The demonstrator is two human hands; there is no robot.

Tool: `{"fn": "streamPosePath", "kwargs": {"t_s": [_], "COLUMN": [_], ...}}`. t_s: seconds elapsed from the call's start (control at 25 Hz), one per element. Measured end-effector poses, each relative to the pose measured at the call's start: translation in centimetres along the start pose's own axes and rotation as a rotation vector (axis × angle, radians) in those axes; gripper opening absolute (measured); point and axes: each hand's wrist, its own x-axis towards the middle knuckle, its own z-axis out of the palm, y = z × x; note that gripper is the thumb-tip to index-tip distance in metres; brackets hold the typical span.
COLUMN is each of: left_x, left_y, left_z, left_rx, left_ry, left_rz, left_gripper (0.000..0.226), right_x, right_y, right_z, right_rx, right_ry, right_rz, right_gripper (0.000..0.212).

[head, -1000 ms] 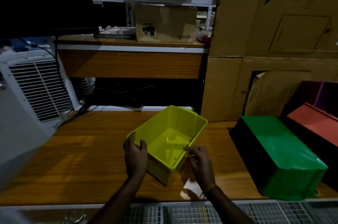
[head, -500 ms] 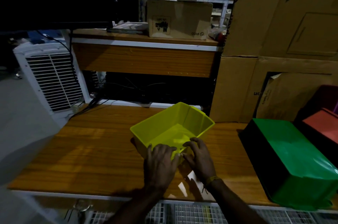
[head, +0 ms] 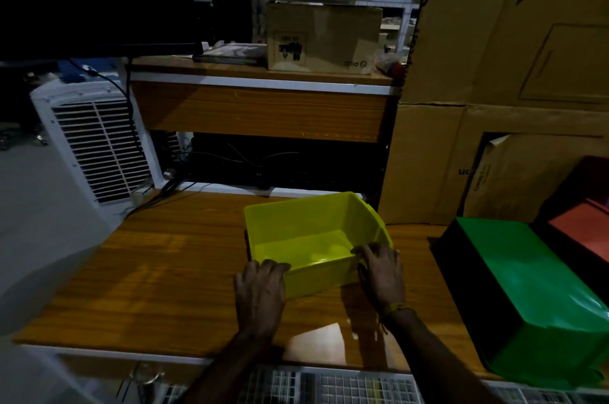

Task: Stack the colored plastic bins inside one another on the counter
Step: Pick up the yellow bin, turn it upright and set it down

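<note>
A yellow plastic bin [head: 306, 232] stands upright and empty on the wooden counter [head: 171, 272], its long side facing me. My left hand [head: 260, 295] grips its near left corner, fingers curled over the rim. My right hand [head: 382, 272] grips the near right corner the same way. A green bin [head: 534, 281] lies upside down on the counter to the right. Behind it sits a red bin [head: 583, 229], also bottom up, with a dark purple one [head: 593, 173] past it at the frame's edge.
Tall cardboard boxes [head: 494, 90] wall off the back right. A wooden shelf [head: 260, 107] with a small carton [head: 323, 38] rises behind the counter. A white air cooler [head: 95, 146] stands at the left. Wire grating [head: 329, 387] runs below the counter's front edge.
The yellow bin has turned from a diagonal, tilted pose to sit flat and square to me. My hands moved apart from its near middle to its two near corners.
</note>
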Motion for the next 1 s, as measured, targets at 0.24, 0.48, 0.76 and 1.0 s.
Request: {"fn": "streamPosePath", "kwargs": {"t_s": [0.24,0.48,0.76,1.0], "left_x": [1.4,-1.3,-0.4,0.5], "left_y": [1.3,7.3,4.6,0.2], "left_z": [0.3,2.5,2.5,0.5], "left_rx": [-0.151,-0.153,-0.494,-0.603], "left_ry": [-0.081,-0.074,-0.159,-0.152], "left_rz": [-0.039,0.168,0.016,-0.09], "left_gripper": [0.029,0.034,0.028,0.033], "right_x": [-3.0,-4.8,-3.9,-1.6], "right_y": [-1.8,-4.3,-2.7,-0.9], "right_z": [-0.2,-0.9,-1.3,-1.8], "right_rx": [0.288,0.603,0.419,0.343], "right_ry": [0.135,0.265,0.305,0.146], "right_rz": [0.002,-0.04,-0.021,0.214], "right_gripper": [0.037,0.029,0.028,0.026]}}
